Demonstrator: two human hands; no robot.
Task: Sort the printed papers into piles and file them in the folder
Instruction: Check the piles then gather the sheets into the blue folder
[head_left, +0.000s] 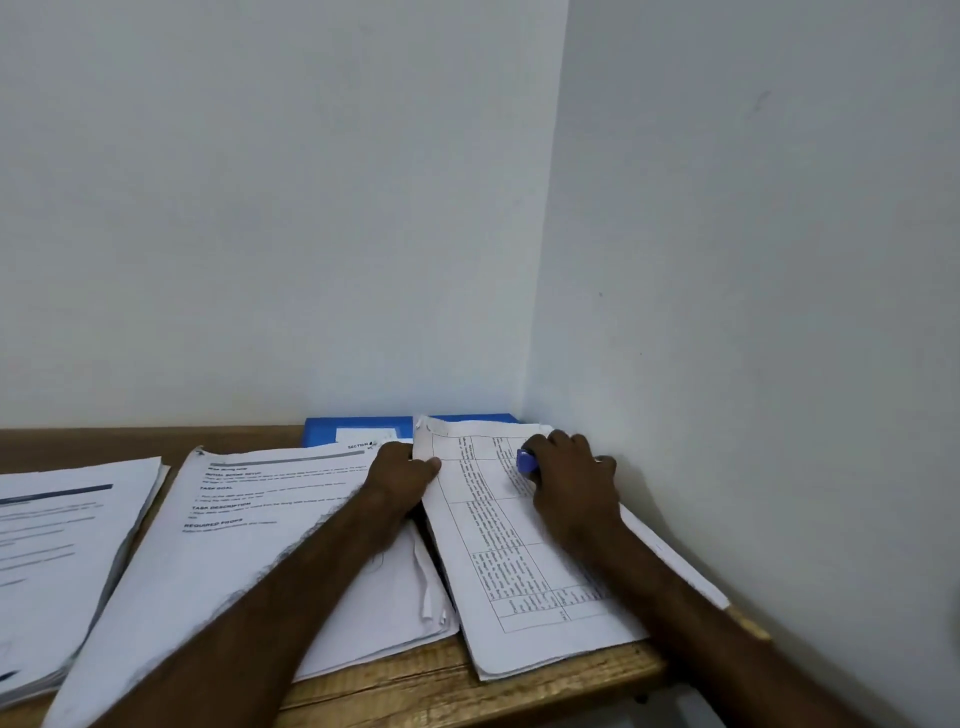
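The table (426, 675) is bare wood, matt, its grain rough along the front edge. The left pile (62, 545), middle pile (234, 545) and right pile (519, 597) are thin, matt white paper. At the back right corner the blue folder (322, 431) looks smooth. The small blue object (525, 460) looks like glossy plastic.

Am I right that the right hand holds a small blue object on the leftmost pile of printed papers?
Not quite: in the head view the right hand holds the small blue object on the rightmost pile of printed papers, the one with the table.
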